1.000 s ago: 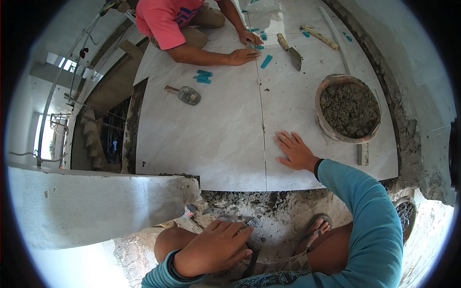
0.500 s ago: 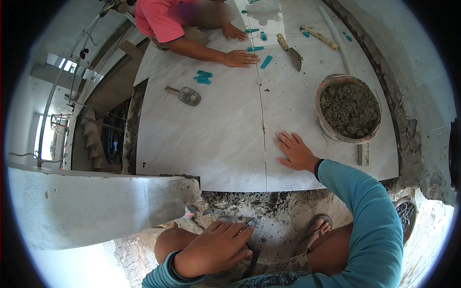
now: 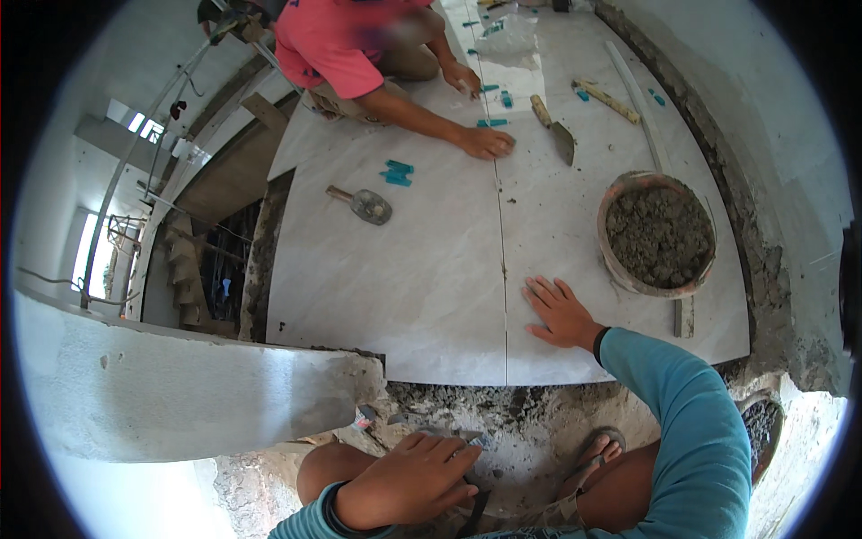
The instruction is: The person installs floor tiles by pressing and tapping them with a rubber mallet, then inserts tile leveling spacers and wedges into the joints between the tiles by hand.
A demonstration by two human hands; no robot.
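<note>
My right hand [image 3: 564,313] lies flat, fingers spread, on a large pale marbled floor tile [image 3: 620,355], just right of the joint between two tiles. My left hand [image 3: 411,481] rests by my knee with its fingers curled. A small pale-edged thing [image 3: 477,441] shows beside its fingertips; whatever the palm holds is hidden. Right of my right hand stands a bucket [image 3: 620,260] of grey mortar [image 3: 660,235]. Across the tiles kneels a co-worker in a pink shirt [image 3: 328,49]. One of their hands [image 3: 488,142] is closed at the joint; the other [image 3: 461,79] rests farther back.
A scoop [image 3: 370,207] and several teal wedges [image 3: 397,172] lie on the left tile. Farther off are a pointed trowel [image 3: 562,142], a hammer-like tool [image 3: 609,101] and a long straightedge [image 3: 637,103]. A low concrete wall [image 3: 197,395] bounds the near left; an opening [image 3: 215,260] lies beyond it.
The co-worker's nearer hand has gone from lying flat to closed, reaching where a loose teal wedge lay at the joint. My right hand stays flat on the tile. The view has tilted up slightly.
</note>
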